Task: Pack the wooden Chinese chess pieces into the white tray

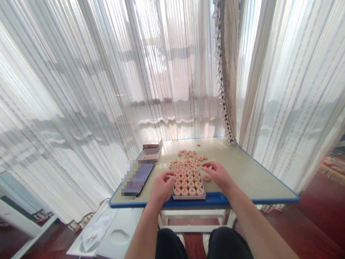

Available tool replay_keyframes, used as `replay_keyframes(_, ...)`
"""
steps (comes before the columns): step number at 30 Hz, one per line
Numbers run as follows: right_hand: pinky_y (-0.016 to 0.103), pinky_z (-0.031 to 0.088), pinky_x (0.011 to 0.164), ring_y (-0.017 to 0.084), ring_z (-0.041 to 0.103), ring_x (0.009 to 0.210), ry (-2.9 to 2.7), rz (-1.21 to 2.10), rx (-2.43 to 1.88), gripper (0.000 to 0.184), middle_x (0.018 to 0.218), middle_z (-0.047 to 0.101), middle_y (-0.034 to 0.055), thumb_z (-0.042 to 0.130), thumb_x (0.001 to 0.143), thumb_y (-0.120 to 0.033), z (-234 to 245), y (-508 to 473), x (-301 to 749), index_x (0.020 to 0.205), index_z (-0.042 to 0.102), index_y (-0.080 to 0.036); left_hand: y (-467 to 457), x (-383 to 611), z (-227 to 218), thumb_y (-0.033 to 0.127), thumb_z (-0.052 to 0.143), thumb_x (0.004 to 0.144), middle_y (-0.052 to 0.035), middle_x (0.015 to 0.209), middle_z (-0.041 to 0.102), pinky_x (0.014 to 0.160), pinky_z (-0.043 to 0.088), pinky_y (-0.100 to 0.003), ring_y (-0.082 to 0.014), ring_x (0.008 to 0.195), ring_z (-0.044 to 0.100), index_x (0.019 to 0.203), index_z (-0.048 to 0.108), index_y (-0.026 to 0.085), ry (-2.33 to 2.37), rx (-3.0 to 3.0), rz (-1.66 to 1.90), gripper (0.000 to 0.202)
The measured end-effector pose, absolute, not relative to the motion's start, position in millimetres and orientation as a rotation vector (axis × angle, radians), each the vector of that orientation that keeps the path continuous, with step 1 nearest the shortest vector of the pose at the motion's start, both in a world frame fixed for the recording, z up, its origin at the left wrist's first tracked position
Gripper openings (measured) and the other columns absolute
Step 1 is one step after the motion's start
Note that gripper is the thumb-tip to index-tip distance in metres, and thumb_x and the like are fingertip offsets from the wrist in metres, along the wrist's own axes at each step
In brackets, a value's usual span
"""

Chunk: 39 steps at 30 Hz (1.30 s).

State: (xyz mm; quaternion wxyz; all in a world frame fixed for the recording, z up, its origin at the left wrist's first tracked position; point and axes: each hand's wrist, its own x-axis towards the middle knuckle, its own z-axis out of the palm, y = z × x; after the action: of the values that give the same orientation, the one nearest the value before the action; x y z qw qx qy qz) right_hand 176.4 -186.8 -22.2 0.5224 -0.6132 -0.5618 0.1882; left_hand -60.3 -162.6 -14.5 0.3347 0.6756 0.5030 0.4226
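Okay: hands busy over xiangqi tray (189, 196)

Left hand (161, 187) is curling at the tray's 9 o'clock edge, right by the wooden xiangqi pieces (184, 184). Right hand (218, 174) is spreading loosely at 2 o'clock, near a loose piece (206, 178). Neither is pinching. More pieces (187, 158) are lying at 12 o'clock on the table (250, 180).

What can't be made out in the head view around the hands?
- Head view: the left hand hides the tray's near-left corner and any pieces there.
- Far loose xiangqi pieces: characters too small to read.
- Dark flat object left of the tray: pixelated, kind unknown.
- White moulded item below the table: cut off by the bottom edge.
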Motion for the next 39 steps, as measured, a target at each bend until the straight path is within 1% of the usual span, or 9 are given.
replay_keyframes(6, 0.031, 0.043, 0.065, 0.017, 0.052, 0.066, -1.260, 0.523, -1.492, 0.031, 0.074, 0.063, 0.0028, 0.054, 0.066, -0.038, -21.5, -190.1, 175.7, 0.083, 0.069, -0.017, -160.6, -60.0, -17.9, 0.031, 0.053, 0.069, -0.0025, 0.068, 0.066, 0.061, 0.044, -0.024, -0.0157, 0.067, 0.061, 0.084, 0.066, 0.016, 1.373, 1.788, 1.103, 0.024)
replay_keyframes(11, 0.032, 0.043, 0.071, 0.019, 0.056, 0.073, -1.208, 0.587, -1.481, 0.031, 0.077, 0.066, 0.0038, 0.055, 0.065, -0.038, -21.1, -192.7, 175.6, 0.083, 0.068, -0.017, -162.6, -59.4, -18.2, 0.032, 0.053, 0.070, -0.0019, 0.065, 0.064, 0.056, 0.041, -0.023, -0.0140, 0.061, 0.057, 0.084, 0.066, 0.015, 1.384, 1.787, 1.097, 0.026)
replay_keyframes(16, 0.034, 0.042, 0.078, 0.022, 0.059, 0.082, -1.178, 0.606, -1.465, 0.031, 0.083, 0.068, 0.0057, 0.056, 0.063, -0.037, -19.9, -194.2, 173.9, 0.082, 0.068, -0.016, -165.3, -60.2, -17.6, 0.030, 0.052, 0.071, -0.0023, 0.067, 0.064, 0.060, 0.041, -0.024, -0.0134, 0.063, 0.057, 0.084, 0.066, 0.015, 1.363, 1.780, 1.106, 0.024)
replay_keyframes(23, 0.033, 0.043, 0.079, 0.022, 0.060, 0.086, -1.147, 0.615, -1.489, 0.030, 0.084, 0.069, 0.0044, 0.057, 0.063, -0.037, -22.3, -194.4, 172.7, 0.082, 0.068, -0.017, -168.2, -58.7, -13.8, 0.027, 0.054, 0.069, -0.0023, 0.066, 0.064, 0.060, 0.041, -0.025, -0.0142, 0.063, 0.057, 0.081, 0.066, 0.015, 1.368, 1.698, 1.130, 0.021)
replay_keyframes(27, 0.033, 0.043, 0.079, 0.022, 0.059, 0.087, -1.165, 0.616, -1.511, 0.028, 0.086, 0.069, 0.0046, 0.058, 0.064, -0.035, -18.2, -192.7, 172.5, 0.082, 0.068, -0.017, -162.9, -64.1, -10.2, 0.025, 0.054, 0.070, -0.0044, 0.076, 0.066, 0.067, 0.045, -0.026, -0.0143, 0.069, 0.059, 0.083, 0.065, 0.014, 1.223, 1.576, 1.286, 0.020)
replay_keyframes(30, 0.031, 0.044, 0.076, 0.020, 0.059, 0.085, -1.206, 0.652, -1.502, 0.026, 0.086, 0.069, 0.0031, 0.058, 0.067, -0.034, -0.5, -185.5, 167.3, 0.086, 0.068, -0.019, -149.1, -73.5, 0.8, 0.028, 0.056, 0.071, -0.0059, 0.087, 0.067, 0.074, 0.046, -0.028, -0.0147, 0.077, 0.060, 0.089, 0.064, 0.015, 1.116, 1.565, 1.459, 0.023)
replay_keyframes(34, 0.026, 0.047, 0.067, 0.017, 0.059, 0.082, -1.315, 0.957, -1.342, 0.029, 0.098, 0.066, 0.0064, 0.053, 0.077, -0.033, 37.7, -162.2, 143.0, 0.099, 0.064, -0.019, -120.3, -88.3, 30.6, 0.032, 0.055, 0.073, -0.0050, 0.092, 0.067, 0.077, 0.046, -0.029, -0.0158, 0.084, 0.060, 0.093, 0.064, 0.017, 1.041, 1.593, 1.550, 0.026)
replay_keyframes(36, 0.028, 0.048, 0.072, 0.017, 0.060, 0.086, -1.374, 1.076, -1.238, 0.032, 0.105, 0.064, 0.0085, 0.052, 0.080, -0.032, 52.7, -144.1, 124.7, 0.108, 0.060, -0.018, -103.0, -96.1, 46.8, 0.034, 0.057, 0.072, -0.0051, 0.094, 0.067, 0.078, 0.047, -0.030, -0.0170, 0.086, 0.060, 0.092, 0.065, 0.017, 1.032, 1.567, 1.530, 0.028)
replay_keyframes(39, 0.031, 0.047, 0.083, 0.018, 0.059, 0.096, -1.438, 1.193, -1.164, 0.033, 0.115, 0.061, 0.0102, 0.052, 0.082, -0.033, 61.0, -110.6, 96.7, 0.111, 0.059, -0.017, -73.0, -109.1, 63.3, 0.037, 0.059, 0.071, -0.0074, 0.101, 0.066, 0.082, 0.047, -0.032, -0.0200, 0.097, 0.059, 0.093, 0.066, 0.017, 1.012, 1.528, 1.501, 0.030)
